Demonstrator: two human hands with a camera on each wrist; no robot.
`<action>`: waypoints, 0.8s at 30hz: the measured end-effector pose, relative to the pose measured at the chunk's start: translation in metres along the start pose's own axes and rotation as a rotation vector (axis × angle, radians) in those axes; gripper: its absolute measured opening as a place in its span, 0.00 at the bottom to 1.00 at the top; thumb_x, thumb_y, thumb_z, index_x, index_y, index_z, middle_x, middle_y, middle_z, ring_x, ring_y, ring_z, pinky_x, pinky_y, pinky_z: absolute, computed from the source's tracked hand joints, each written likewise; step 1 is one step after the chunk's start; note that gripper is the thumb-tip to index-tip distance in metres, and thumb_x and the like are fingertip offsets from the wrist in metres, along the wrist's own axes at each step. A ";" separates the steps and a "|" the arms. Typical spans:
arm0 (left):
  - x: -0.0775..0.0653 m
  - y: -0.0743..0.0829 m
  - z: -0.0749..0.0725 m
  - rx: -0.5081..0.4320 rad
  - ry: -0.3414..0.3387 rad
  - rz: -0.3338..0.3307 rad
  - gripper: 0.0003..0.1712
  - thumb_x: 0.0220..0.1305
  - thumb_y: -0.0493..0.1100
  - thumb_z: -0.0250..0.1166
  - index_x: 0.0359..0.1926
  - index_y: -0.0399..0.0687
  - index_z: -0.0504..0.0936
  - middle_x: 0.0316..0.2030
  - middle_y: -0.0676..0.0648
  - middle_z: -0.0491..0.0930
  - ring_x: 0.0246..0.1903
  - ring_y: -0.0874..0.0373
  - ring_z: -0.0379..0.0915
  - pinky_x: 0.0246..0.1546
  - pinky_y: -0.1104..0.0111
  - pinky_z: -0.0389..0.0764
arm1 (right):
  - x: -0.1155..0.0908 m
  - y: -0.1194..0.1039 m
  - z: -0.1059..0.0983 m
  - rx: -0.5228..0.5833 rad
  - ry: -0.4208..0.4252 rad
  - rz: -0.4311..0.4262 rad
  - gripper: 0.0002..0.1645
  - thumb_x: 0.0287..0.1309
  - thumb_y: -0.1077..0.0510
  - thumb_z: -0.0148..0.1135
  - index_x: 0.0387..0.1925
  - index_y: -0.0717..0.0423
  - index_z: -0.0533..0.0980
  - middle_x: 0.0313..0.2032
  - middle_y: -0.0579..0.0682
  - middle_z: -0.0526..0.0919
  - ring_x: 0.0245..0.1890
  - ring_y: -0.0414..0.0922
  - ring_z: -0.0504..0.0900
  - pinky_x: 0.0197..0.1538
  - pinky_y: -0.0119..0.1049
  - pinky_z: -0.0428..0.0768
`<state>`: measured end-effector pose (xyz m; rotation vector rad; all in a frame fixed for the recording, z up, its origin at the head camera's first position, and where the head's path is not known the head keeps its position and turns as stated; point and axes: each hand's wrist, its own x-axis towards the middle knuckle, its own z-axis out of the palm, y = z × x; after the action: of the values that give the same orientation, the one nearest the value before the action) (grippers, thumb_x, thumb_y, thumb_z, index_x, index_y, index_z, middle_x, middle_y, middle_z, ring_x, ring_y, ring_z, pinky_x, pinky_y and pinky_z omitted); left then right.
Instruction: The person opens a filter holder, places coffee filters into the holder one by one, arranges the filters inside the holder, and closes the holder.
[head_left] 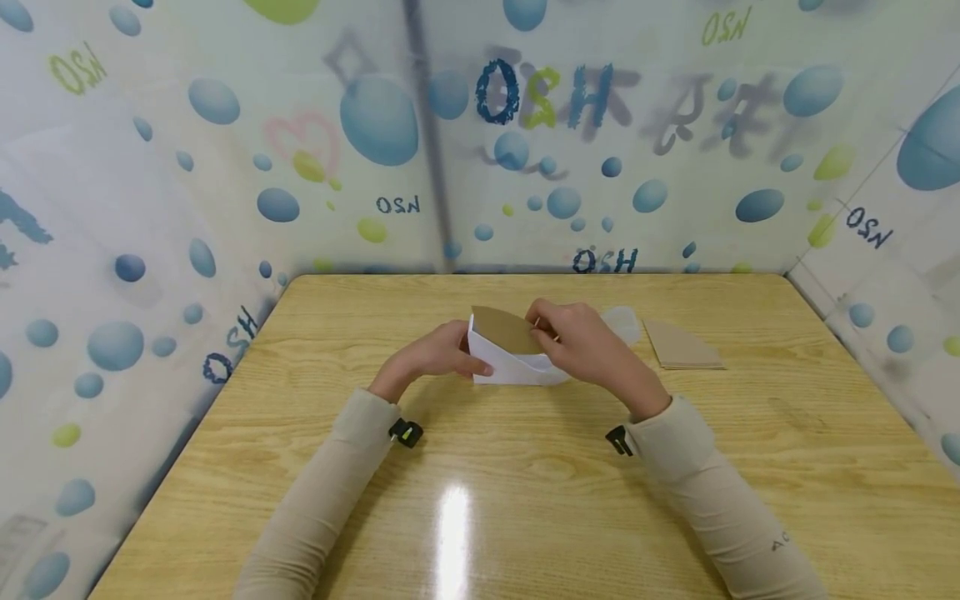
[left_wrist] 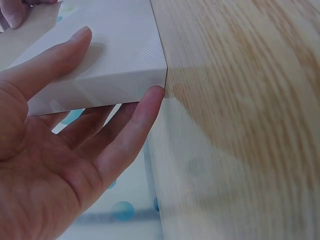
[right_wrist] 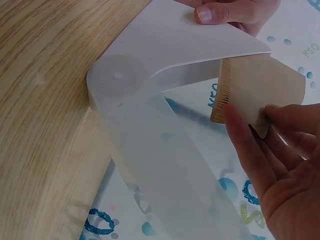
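Note:
My left hand [head_left: 438, 350] grips a white filter holder [head_left: 504, 367] by its left end, just above the table. In the left wrist view the thumb lies on its broad face [left_wrist: 115, 40], with fingers along the other side. Brown fan-shaped coffee filters [head_left: 506, 329] stand partly inside the holder's open top. My right hand [head_left: 581, 342] pinches their right edge; the right wrist view shows thumb and fingers on the crimped stack [right_wrist: 260, 82]. A translucent lid [right_wrist: 160, 155] hangs swung away from the holder at its rounded corner.
Another stack of brown coffee filters [head_left: 684, 346] lies flat on the wooden table [head_left: 525, 467], right of the right hand. A patterned curtain [head_left: 562, 200] with blue and green drops stands behind the table and along both sides.

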<state>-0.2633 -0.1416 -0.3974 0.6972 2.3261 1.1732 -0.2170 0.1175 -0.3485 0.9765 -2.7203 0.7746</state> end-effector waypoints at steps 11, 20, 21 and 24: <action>0.000 0.000 0.000 -0.008 -0.004 -0.009 0.26 0.65 0.38 0.72 0.62 0.43 0.76 0.48 0.41 0.85 0.37 0.55 0.81 0.38 0.58 0.86 | 0.000 0.001 0.002 0.003 0.000 -0.012 0.06 0.71 0.64 0.59 0.46 0.58 0.80 0.33 0.51 0.86 0.26 0.42 0.78 0.35 0.37 0.80; 0.001 0.000 0.000 -0.003 -0.007 -0.017 0.26 0.65 0.39 0.72 0.62 0.44 0.76 0.48 0.41 0.85 0.38 0.55 0.81 0.38 0.59 0.85 | 0.001 0.001 0.003 0.018 -0.024 -0.002 0.07 0.72 0.65 0.57 0.46 0.59 0.80 0.30 0.50 0.84 0.24 0.41 0.75 0.33 0.37 0.77; 0.001 -0.001 0.000 -0.002 -0.006 -0.018 0.26 0.65 0.39 0.72 0.62 0.44 0.76 0.48 0.42 0.85 0.38 0.55 0.81 0.38 0.59 0.85 | 0.001 0.002 0.003 0.019 -0.024 -0.003 0.07 0.73 0.65 0.56 0.46 0.59 0.80 0.30 0.50 0.84 0.24 0.41 0.75 0.33 0.36 0.76; 0.002 -0.001 0.000 0.004 -0.006 -0.019 0.25 0.65 0.39 0.72 0.61 0.44 0.77 0.47 0.42 0.86 0.37 0.54 0.82 0.37 0.59 0.85 | 0.001 0.002 0.004 0.022 -0.020 -0.009 0.07 0.73 0.65 0.56 0.46 0.59 0.80 0.28 0.49 0.83 0.23 0.41 0.74 0.32 0.36 0.75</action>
<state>-0.2653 -0.1413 -0.3985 0.6773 2.3256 1.1565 -0.2195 0.1160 -0.3528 1.0056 -2.7277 0.7987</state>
